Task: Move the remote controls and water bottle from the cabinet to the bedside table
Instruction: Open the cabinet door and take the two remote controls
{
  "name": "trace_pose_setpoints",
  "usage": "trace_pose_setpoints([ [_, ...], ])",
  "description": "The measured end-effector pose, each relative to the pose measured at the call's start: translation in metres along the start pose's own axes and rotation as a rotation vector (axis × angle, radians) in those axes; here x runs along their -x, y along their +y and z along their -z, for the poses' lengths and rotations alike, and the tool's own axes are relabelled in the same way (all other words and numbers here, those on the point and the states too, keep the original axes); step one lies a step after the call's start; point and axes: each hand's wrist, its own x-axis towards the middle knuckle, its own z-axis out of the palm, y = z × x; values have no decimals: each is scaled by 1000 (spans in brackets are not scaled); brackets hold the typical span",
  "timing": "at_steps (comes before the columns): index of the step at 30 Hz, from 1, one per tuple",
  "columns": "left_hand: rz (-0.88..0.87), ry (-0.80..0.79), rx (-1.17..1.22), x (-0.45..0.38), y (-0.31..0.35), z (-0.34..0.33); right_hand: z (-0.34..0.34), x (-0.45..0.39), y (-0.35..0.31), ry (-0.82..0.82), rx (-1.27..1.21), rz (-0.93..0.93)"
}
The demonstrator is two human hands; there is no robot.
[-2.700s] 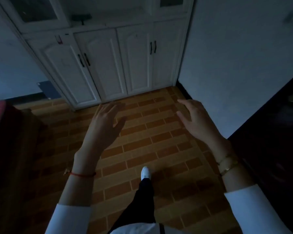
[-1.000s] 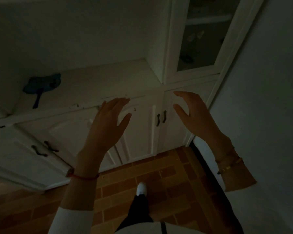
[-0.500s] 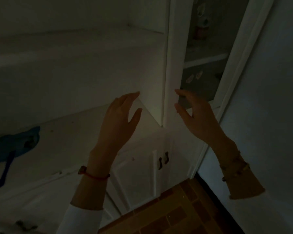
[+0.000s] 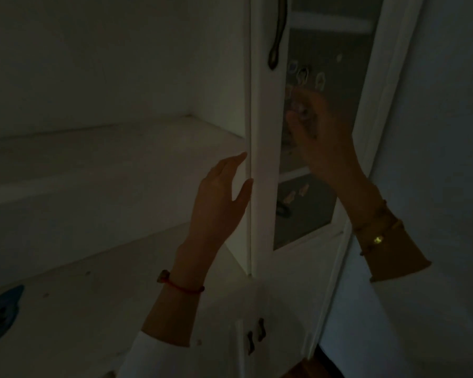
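Head view, both hands risen, right hand point(image 4: 321, 137) now before glass door point(image 4: 309, 208)

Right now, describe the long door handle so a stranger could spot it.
Find the white cabinet, then its glass-fronted door at the right. The handle hangs vertically on that door's frame, above both hands; it is long, curved and brass-toned, unlike the short dark pulls low down.
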Motion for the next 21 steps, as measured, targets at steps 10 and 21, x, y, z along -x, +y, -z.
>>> trace_pose_setpoints([
  [10, 51, 13, 33, -31, -2, -28, -29, -86, -7, 222, 19, 103],
  [21, 14, -4, 27, -39, -8, -33, -30, -109, -15, 211, -206, -75],
])
